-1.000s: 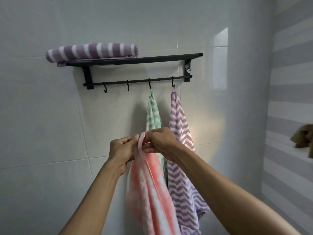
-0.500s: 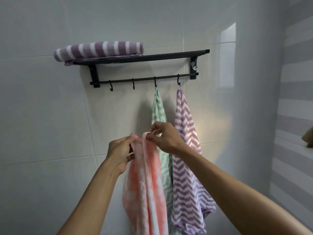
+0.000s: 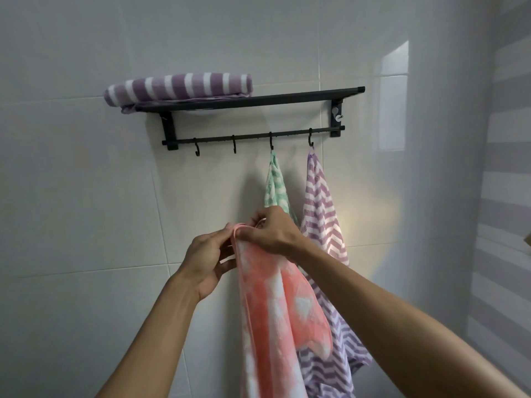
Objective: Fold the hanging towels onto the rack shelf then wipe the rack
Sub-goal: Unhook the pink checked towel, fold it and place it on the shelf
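A black wall rack (image 3: pixel 287 97) has a shelf and a hook bar below it. A folded purple-and-white striped towel (image 3: pixel 178 87) lies on the shelf's left end. A green towel (image 3: pixel 276 188) and a purple zigzag towel (image 3: pixel 321 208) hang from the two right hooks. The two left hooks are bare. My left hand (image 3: pixel 205 255) and my right hand (image 3: pixel 275 232) both pinch the top edge of a pink-and-white towel (image 3: pixel 275 305), which hangs down in front of the other two, off the hooks.
White tiled wall (image 3: pixel 86 225) behind the rack. A grey-and-white striped surface (image 3: pixel 508 196) stands at the right. A small brownish thing pokes in at the right edge; I cannot tell what it is.
My hands have shifted along the pink towel's top edge, drawing it a little wider. The view has drifted, so the rack sits further right and lower in the frame.
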Demonstrator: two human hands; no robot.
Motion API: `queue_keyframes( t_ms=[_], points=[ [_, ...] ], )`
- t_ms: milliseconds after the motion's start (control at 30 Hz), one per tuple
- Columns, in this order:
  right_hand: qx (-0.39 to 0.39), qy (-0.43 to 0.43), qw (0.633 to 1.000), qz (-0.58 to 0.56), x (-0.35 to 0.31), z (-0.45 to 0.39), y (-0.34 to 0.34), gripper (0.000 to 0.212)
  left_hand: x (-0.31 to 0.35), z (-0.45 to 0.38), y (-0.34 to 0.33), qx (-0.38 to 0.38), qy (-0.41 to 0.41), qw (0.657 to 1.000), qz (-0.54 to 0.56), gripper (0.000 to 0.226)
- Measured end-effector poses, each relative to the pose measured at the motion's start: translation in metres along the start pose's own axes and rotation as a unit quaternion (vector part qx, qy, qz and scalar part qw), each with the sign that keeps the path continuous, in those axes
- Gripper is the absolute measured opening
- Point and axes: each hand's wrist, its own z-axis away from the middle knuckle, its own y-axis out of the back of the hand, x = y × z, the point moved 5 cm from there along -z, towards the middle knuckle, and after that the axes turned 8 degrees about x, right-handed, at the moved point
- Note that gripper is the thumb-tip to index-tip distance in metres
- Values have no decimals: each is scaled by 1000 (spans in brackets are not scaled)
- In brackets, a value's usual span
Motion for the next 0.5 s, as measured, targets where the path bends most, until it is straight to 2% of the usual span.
queue_keyframes(
  t_ms=[133,267,333,400,500],
  points=[
    [4,-41,999,-22,1,-3,5,30,-1,-1,1,-59,-42,997,-5,30],
    [-59,-69,991,-97,7,-3,9,38,2,-4,6,-12,-80,996,-29,20],
    [-119,-87,984,-97,20,7,8,25,5,-9,11,33,-90,995,-30,25],
    [-213,-117,968,-65,45,29,-1,17,10,-15,22,97,-98,990,-19,24],
    [-323,-157,933,22,93,71,-19,31,21,-22,38,162,-111,980,-9,27]
  ],
)
